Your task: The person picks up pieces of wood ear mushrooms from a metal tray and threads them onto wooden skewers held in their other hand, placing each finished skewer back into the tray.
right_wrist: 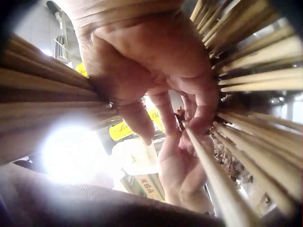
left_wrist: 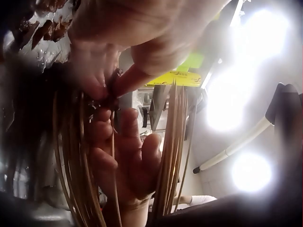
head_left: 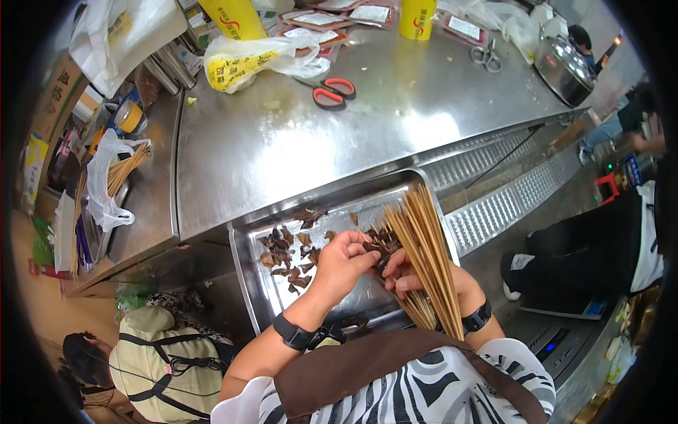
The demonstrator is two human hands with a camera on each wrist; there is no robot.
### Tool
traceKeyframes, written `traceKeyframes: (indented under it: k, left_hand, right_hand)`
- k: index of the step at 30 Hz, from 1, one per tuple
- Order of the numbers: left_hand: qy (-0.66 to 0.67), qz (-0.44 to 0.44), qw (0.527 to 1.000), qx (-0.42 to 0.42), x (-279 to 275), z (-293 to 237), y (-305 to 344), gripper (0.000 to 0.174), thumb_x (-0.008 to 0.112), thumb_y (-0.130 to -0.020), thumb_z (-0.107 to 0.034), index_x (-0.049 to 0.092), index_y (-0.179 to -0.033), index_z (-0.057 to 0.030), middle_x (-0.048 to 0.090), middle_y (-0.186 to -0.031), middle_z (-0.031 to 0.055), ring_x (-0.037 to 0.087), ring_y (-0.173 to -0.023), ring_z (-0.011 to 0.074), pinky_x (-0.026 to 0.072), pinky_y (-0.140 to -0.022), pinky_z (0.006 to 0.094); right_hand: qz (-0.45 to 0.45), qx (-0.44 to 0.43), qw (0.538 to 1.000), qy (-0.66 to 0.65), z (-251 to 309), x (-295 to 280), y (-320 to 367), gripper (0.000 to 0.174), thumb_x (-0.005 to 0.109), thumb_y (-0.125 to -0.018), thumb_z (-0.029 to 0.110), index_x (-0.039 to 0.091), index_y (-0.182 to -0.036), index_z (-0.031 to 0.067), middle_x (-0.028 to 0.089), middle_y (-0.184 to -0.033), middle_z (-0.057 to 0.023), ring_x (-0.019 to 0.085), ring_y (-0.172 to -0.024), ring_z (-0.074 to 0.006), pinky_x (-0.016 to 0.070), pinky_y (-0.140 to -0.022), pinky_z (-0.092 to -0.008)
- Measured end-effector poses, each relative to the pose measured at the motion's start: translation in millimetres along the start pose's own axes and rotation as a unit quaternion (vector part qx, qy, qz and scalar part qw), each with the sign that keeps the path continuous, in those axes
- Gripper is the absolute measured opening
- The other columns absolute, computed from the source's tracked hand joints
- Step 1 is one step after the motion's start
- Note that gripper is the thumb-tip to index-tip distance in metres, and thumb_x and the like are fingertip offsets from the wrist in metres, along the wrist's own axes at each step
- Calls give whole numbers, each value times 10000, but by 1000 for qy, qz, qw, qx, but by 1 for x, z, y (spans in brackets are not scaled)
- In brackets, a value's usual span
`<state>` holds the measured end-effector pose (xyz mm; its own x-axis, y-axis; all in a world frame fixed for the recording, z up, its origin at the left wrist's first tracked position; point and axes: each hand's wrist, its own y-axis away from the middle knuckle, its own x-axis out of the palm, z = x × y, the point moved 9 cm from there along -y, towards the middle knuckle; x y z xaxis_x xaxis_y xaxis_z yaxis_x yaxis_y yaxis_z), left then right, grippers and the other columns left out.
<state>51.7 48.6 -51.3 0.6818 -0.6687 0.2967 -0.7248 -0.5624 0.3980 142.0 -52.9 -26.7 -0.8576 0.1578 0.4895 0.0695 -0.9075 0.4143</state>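
My left hand (head_left: 342,267) pinches a dark brown piece of wood ear mushroom (head_left: 383,244) between thumb and fingertips, above the steel tray (head_left: 244,279). Close beside it, my right hand (head_left: 404,280) holds a single bamboo skewer (right_wrist: 210,168), its tip at the mushroom piece in the right wrist view. A thick bundle of bamboo skewers (head_left: 422,244) leans across the tray's right side, covering part of the right hand. More skewers with dark pieces at their far ends lie beneath. Loose wood ear pieces (head_left: 279,247) are scattered on the tray's left half.
Beyond the tray is a steel counter (head_left: 247,155) with red-handled scissors (head_left: 332,93), a yellow-printed bag (head_left: 244,67) and a yellow cup (head_left: 417,19). More skewers (head_left: 127,169) stand in a white bag at left. A person (head_left: 152,353) is at lower left; a metal pot (head_left: 565,71) stands far right.
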Motion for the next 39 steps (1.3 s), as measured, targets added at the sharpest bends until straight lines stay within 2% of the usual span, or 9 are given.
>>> traceKeyframes:
  k: [5,12,14,16,18,21,25,28,39]
  left_hand:
    - [-65,-8,998,5,2,-4,-6,237,664,-853,22,526,-1041,-18,643,-825,46,617,-710,102,496,-610,229]
    - [-168,-32,985,10,3,-13,-2,221,685,-843,1,529,-999,-15,624,-764,36,603,-643,99,467,-537,217]
    - [-168,-42,985,2,-2,-4,-5,234,696,-837,-8,532,-1004,-7,627,-793,44,609,-654,98,468,-538,216]
    - [-206,-56,977,26,-5,-3,-6,263,702,-831,-13,535,-1034,1,635,-839,59,613,-661,105,474,-545,216]
    - [-221,-61,973,27,-5,-5,-2,309,703,-836,-28,539,-1096,6,634,-930,68,606,-674,103,484,-565,226]
    - [-399,-145,897,123,2,-57,20,379,670,-882,-95,516,-1215,1,620,-1082,75,610,-722,102,515,-645,271]
    - [-95,23,988,119,21,-61,15,351,636,-923,-107,530,-1239,4,645,-1102,123,650,-844,145,531,-704,279]
    - [-7,97,993,67,41,-69,12,302,628,-937,-99,551,-1208,10,675,-1016,131,665,-872,159,545,-729,282]
    - [-6,41,997,63,25,-63,10,97,616,-934,-90,593,-993,-16,681,-853,80,677,-779,150,543,-678,261]
  right_hand:
    - [-16,-85,986,141,17,1,2,293,738,-824,99,639,-1081,-1,654,-873,-39,614,-782,-128,506,-700,-258]
    - [-43,-28,988,146,15,0,11,262,743,-826,104,656,-1044,-11,645,-865,-41,608,-784,-118,498,-691,-248]
    - [-82,-24,989,123,20,-4,16,257,746,-824,100,661,-1034,-20,640,-831,-42,605,-739,-113,487,-637,-242]
    - [48,65,994,-67,4,12,22,234,691,-863,108,647,-1035,-44,660,-805,-91,637,-683,-158,480,-556,-255]
    - [65,75,990,-104,2,25,21,234,654,-886,117,630,-1039,-59,675,-864,-132,677,-762,-204,543,-654,-278]
    - [50,51,995,-64,-4,19,6,263,652,-890,131,619,-1059,-67,678,-949,-159,691,-881,-239,565,-805,-310]
    - [75,55,992,-85,-9,19,3,256,653,-891,110,615,-1073,-66,665,-1014,-164,679,-956,-246,549,-893,-331]
    - [57,45,992,-105,-3,20,5,240,655,-883,76,615,-1074,-65,663,-1020,-163,679,-951,-245,549,-895,-332]
    - [57,8,992,-114,1,20,8,247,626,-926,177,624,-1024,-50,667,-948,-156,673,-915,-257,543,-870,-350]
